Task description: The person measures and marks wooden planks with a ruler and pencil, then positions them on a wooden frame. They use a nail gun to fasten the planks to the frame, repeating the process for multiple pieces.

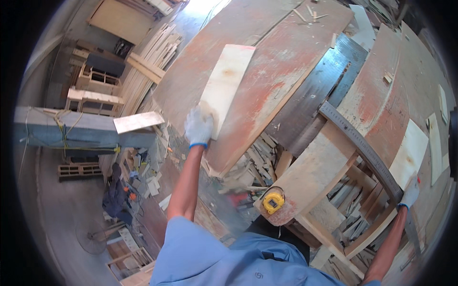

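Note:
My left hand, in a white glove with a blue cuff, grips the near left edge of a pale wooden board. That board lies flat on the worn red-brown worktop and has a brown spot on its face. Far to the right, my right hand, gloved the same way, holds the near end of a second pale board; its fingers are partly hidden. A small red spot shows beside that hand. Close by ends a long metal rail with scale marks.
A yellow tape measure sits on the rounded end of a wooden ledge before me. Offcuts fill the gaps in the frame below. On the left, a grey beam carries a short board; a fan stands lower down.

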A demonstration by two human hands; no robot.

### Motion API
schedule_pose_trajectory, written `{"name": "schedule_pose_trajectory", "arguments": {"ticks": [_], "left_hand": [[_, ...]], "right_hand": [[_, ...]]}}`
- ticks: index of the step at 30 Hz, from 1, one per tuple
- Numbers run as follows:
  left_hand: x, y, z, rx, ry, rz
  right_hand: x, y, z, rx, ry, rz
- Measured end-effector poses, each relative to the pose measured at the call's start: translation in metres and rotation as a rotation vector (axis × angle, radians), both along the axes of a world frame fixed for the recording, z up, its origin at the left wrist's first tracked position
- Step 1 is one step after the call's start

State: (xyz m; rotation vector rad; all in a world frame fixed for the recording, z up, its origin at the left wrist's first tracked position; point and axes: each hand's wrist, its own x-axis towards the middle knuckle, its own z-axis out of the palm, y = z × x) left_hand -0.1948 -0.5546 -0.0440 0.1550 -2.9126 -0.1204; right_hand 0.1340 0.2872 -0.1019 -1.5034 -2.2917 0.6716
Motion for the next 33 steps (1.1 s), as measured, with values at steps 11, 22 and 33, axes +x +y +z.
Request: {"name": "schedule_pose_trajectory", "arguments": {"ticks": [11,22,33], "left_hand": [[0.024,0.013,-0.041,-0.169,0.302,0.129],[0.143,-0.020,-0.027,-0.033,0.133,0.410],[0.232,-0.051,-0.020,1.348,-0.291,0.340]], "right_hand": [[0.018,0.066,-0.011,-0.119,0.215,0.149],[0.034,-0.130,0.138,-0.451,0.583,0.036],[0.085,-0.139,0.065,-0.674,0.456,-0.098]]}}
